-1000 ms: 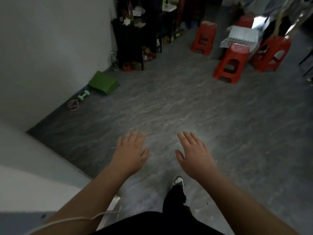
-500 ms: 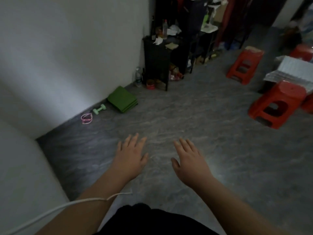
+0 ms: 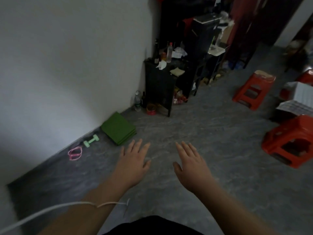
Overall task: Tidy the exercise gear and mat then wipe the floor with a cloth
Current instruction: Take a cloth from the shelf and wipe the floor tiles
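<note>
Both hands, left hand [image 3: 133, 161] and right hand [image 3: 190, 164], hover spread and empty above the grey floor [image 3: 194, 138]. By the wall ahead lie the folded green mat [image 3: 118, 128], a mint dumbbell [image 3: 91, 141] and what look like pink resistance bands [image 3: 75, 153]. Judging by this, tidying is only starting; next comes stepping closer and stooping for the gear. No cloth shows. No writing is legible.

floor [image 3: 194, 150]: grey, marbled, matt
mat [image 3: 118, 128]: green, folded, foam-like, matt
dumbbell [image 3: 91, 141]: pale green, smooth coating, possibly plastic
bands [image 3: 75, 153]: pink, rubbery
stools [image 3: 291, 141]: red, glossy plastic
</note>
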A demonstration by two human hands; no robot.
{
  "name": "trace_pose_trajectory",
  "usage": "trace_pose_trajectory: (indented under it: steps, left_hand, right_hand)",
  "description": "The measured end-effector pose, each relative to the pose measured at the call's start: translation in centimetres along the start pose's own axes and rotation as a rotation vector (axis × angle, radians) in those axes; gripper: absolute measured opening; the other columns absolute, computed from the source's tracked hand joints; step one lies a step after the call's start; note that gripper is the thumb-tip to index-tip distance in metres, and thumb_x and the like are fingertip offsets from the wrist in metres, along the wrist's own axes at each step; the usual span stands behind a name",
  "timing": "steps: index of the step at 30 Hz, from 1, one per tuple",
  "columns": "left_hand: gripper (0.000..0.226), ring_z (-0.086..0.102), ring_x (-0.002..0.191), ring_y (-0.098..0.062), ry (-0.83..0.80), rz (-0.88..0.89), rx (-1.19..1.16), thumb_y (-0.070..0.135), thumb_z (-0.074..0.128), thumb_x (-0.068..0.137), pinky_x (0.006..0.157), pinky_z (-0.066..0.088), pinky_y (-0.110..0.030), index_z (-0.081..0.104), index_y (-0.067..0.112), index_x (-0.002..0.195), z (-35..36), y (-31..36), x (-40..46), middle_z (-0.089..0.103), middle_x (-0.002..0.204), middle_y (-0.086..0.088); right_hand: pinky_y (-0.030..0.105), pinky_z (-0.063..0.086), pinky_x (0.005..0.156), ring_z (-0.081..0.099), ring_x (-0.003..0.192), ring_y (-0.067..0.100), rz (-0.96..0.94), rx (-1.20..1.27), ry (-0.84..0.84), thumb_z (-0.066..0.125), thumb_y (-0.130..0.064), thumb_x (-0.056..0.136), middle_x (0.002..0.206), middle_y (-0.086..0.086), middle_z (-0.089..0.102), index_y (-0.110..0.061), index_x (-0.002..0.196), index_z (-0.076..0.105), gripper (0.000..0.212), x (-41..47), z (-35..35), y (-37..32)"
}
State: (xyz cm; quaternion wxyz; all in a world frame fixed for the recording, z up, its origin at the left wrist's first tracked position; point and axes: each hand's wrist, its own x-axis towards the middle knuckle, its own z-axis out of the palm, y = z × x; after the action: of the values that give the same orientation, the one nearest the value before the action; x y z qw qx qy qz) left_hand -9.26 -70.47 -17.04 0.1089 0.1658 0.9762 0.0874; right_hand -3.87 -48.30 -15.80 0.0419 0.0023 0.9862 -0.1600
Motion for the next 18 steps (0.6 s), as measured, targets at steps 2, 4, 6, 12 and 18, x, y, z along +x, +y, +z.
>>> trace_pose_trajectory:
  steps: [2,4,6,12,18]
  left_hand:
    - [0.065,0.0,0.151,-0.025,0.013,0.022,0.036,0.053,0.032,0.1,0.12,0.009,-0.053,0.003,0.033,0.156,-2.1,-0.8,5.2,0.001,0.165,0.0]
    - [0.065,0.001,0.151,-0.024,0.024,0.026,0.035,0.053,0.032,0.1,0.12,0.01,-0.053,0.005,0.033,0.155,-3.8,-1.1,10.0,0.003,0.165,0.0]
    - [0.065,0.002,0.151,-0.024,0.027,0.048,0.029,0.053,0.033,0.1,0.12,0.01,-0.053,0.005,0.034,0.155,-4.9,-1.0,14.5,0.003,0.165,0.001]
    - [0.065,0.002,0.151,-0.024,0.053,0.091,0.064,0.054,0.031,0.099,0.12,0.012,-0.053,0.004,0.035,0.155,-6.5,0.3,30.2,0.004,0.165,0.0]
    - [0.065,0.004,0.151,-0.025,0.093,0.054,0.036,0.055,0.032,0.098,0.12,0.012,-0.054,0.007,0.035,0.154,-8.8,3.2,45.8,0.008,0.165,-0.001]
  right_hand:
    - [0.039,0.015,0.123,0.002,0.152,0.019,0.007,0.006,0.025,0.039,-0.048,0.099,0.166,-0.002,0.008,-0.029,0.157,0.009,0.069,4.8,-1.1,0.0]
    - [0.039,0.016,0.122,0.003,0.152,0.019,0.026,0.022,0.042,0.04,-0.048,0.098,0.166,-0.002,0.009,-0.029,0.156,0.01,0.068,9.0,-2.0,0.5]
    - [0.04,0.017,0.122,0.003,0.152,0.019,0.043,0.041,0.045,0.041,-0.046,0.098,0.165,-0.002,0.01,-0.029,0.156,0.011,0.067,13.0,-2.9,1.6]
    - [0.04,0.017,0.122,0.003,0.152,0.019,0.059,0.043,0.079,0.041,-0.046,0.099,0.165,-0.002,0.01,-0.029,0.156,0.009,0.068,27.4,-4.4,7.7]
    - [0.042,0.016,0.121,0.003,0.152,0.02,0.002,0.039,0.08,0.041,-0.045,0.099,0.165,-0.002,0.01,-0.029,0.156,0.009,0.067,42.2,-8.0,14.8]
